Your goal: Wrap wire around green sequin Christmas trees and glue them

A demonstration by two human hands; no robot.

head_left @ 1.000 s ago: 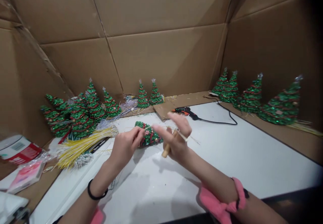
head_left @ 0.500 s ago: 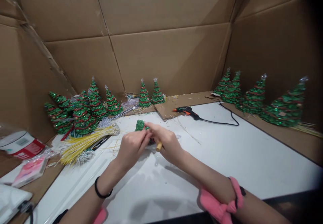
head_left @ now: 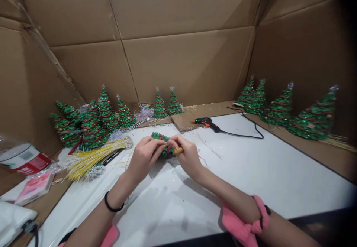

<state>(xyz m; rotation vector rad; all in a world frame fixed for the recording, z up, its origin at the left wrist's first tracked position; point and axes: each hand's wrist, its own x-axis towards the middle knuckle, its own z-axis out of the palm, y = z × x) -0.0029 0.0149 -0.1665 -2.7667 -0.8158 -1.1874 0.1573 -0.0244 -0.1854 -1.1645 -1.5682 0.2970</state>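
A small green Christmas tree (head_left: 160,136) with red trim lies on the white tabletop (head_left: 240,169), partly covered by my fingers. My left hand (head_left: 146,150) is at its left side, thumb and forefinger pinched together against the tree; what lies between the fingertips is too small to make out. From the right, my right hand (head_left: 187,152) is closed around a tool with a short, tan wooden-looking handle (head_left: 177,150). The working end of that tool is hidden. The right fingertips meet the tree close to the left ones.
A black and orange glue gun (head_left: 208,123) lies behind on a cardboard piece, its cord curving right. Bundled yellow and white wires (head_left: 95,156) lie at left near a white and red tub (head_left: 26,159). Finished trees (head_left: 314,117) stand along the cardboard walls (head_left: 189,61).
My hands have moved slightly apart, showing more of the tree and its red trim. The tan handle has swung from pointing down toward level, and my right hand sits a little higher.
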